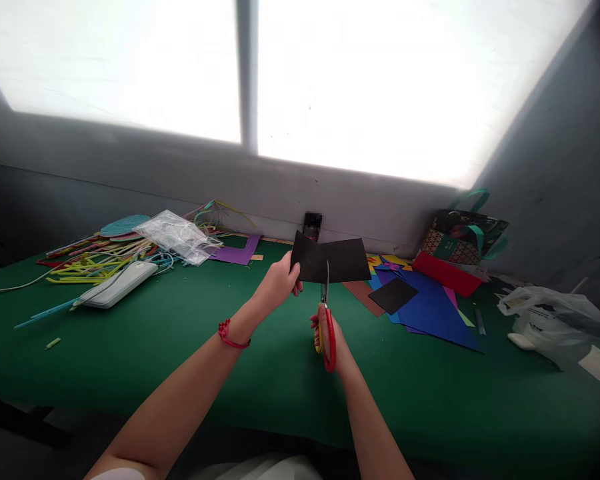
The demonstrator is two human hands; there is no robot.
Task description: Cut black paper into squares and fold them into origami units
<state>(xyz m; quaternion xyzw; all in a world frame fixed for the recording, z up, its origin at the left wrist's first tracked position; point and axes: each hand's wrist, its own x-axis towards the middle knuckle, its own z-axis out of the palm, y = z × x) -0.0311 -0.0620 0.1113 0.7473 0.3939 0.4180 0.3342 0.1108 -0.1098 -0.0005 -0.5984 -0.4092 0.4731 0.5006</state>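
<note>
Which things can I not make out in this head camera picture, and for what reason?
All in the head view:
Left hand: some fingers, behind the held black paper.
Scissors: one blade's upper part, behind the same paper.
Small dark object near the wall: its details, blurred into blocks.
White cord: its continuation, cut by the left edge.
Patterned bag: marks on its green label, too small.

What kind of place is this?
Probably a craft workspace: I see red-and-yellow-handled metal scissors, a held black paper rectangle, and a flat blue paper sheet on a green table.
</note>
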